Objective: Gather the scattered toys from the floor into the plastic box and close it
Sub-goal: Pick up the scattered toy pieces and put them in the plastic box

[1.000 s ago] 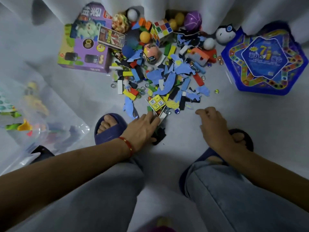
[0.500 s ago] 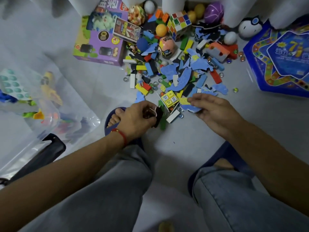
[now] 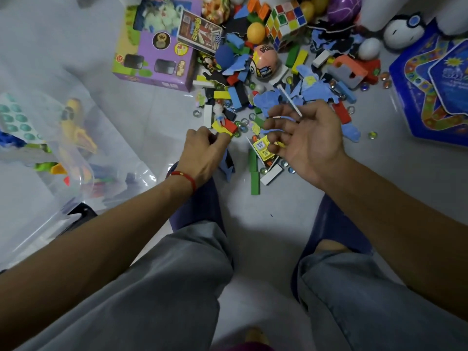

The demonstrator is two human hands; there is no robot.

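Scattered toys [image 3: 278, 79] lie in a pile on the pale floor ahead: blue and black foam scraps, coloured blocks, marbles, balls and a Rubik's cube [image 3: 286, 19]. My left hand [image 3: 205, 153] is closed at the pile's near edge beside a yellow and a red block [image 3: 225, 126]; a blue and black foam scrap [image 3: 228, 165] sticks out beneath it. My right hand [image 3: 309, 140] is turned palm inward, fingers curled on thin blue foam scraps [image 3: 278, 119]. The clear plastic box [image 3: 141, 171] stands at the left with several toys inside.
A purple toy carton [image 3: 157, 46] lies at the back left. A blue hexagonal game box [image 3: 430, 84] sits at the right. Two green blocks [image 3: 254, 178] and a white one lie nearest my feet. My knees and blue slippers fill the lower view.
Both hands have moved forward into the pile. The left hand closed on dark foam scraps. The right hand picked up blue scraps and turned palm inward. The view has leaned closer.
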